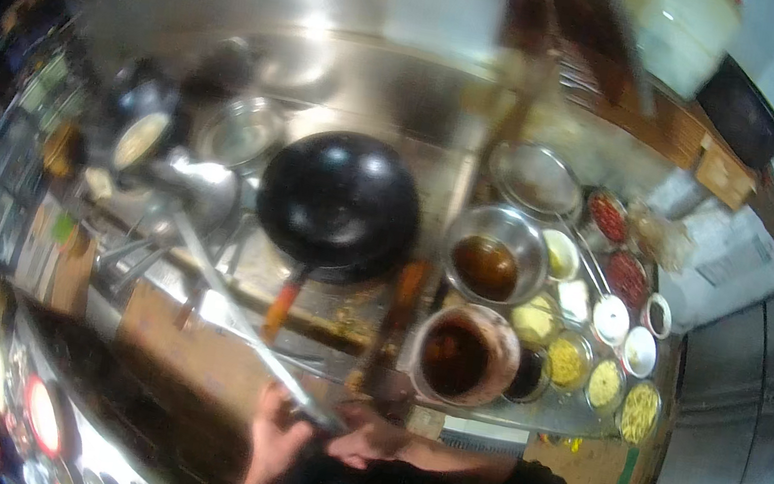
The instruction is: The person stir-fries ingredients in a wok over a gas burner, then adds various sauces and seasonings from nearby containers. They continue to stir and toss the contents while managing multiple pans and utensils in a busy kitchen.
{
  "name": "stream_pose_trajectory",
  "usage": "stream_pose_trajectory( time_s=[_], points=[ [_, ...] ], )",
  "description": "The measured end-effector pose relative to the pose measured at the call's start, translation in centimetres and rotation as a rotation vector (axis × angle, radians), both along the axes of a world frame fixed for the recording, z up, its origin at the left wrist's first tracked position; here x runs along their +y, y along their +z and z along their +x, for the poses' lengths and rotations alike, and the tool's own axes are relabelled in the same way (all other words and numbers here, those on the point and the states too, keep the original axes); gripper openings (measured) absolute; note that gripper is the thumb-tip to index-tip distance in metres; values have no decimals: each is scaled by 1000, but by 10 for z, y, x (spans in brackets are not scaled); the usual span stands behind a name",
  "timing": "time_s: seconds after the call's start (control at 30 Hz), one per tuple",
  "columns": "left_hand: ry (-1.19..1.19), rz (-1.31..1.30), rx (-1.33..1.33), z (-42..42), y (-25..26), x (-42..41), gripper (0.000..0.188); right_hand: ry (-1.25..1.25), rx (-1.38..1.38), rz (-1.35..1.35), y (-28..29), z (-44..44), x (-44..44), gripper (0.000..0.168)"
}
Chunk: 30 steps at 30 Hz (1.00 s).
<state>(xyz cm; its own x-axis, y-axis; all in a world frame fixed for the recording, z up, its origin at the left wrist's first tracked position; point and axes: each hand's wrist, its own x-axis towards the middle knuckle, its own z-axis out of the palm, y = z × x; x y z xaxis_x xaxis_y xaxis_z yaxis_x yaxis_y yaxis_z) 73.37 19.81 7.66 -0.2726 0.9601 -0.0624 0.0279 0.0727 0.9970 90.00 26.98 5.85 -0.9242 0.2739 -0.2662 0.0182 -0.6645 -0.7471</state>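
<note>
A long metal-handled utensil slants across the counter's front edge, its far end blurred over a metal pan. Around the near end of its handle, my right hand is closed. My left hand is just beside it, thumb and fingers spread about the handle; whether they grip it is unclear. Ahead of both hands, a black wok rests on the stove, its orange-brown grip pointing toward me.
Right of the stove are a steel bowl of brown liquid, a tub of dark sauce and several ingredient bowls. A strainer lies behind them. At lower left, a shelf holds a red-rimmed dish. A steel cabinet is at right.
</note>
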Motion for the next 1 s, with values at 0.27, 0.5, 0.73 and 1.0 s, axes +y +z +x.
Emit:
stream_pose_trajectory(
  time_s=[0.27, 0.5, 0.73, 1.0],
  points=[
    [85, 115, -30, 48, 29, 13, 47, 162, 156, 566, 22, 42, 6, 44],
    [-140, -21, -212, 54, -4, 20, 50, -874, -498, 791, -10, 192, 1, 18],
    [-289, -229, -201, 99, 10, 3, 54, -837, -580, 739, 15, 241, 15, 23],
    [-1, 325, 444, 196, -7, 16, 34, 24, 68, 299, 14, 209, -19, 56]
  ],
)
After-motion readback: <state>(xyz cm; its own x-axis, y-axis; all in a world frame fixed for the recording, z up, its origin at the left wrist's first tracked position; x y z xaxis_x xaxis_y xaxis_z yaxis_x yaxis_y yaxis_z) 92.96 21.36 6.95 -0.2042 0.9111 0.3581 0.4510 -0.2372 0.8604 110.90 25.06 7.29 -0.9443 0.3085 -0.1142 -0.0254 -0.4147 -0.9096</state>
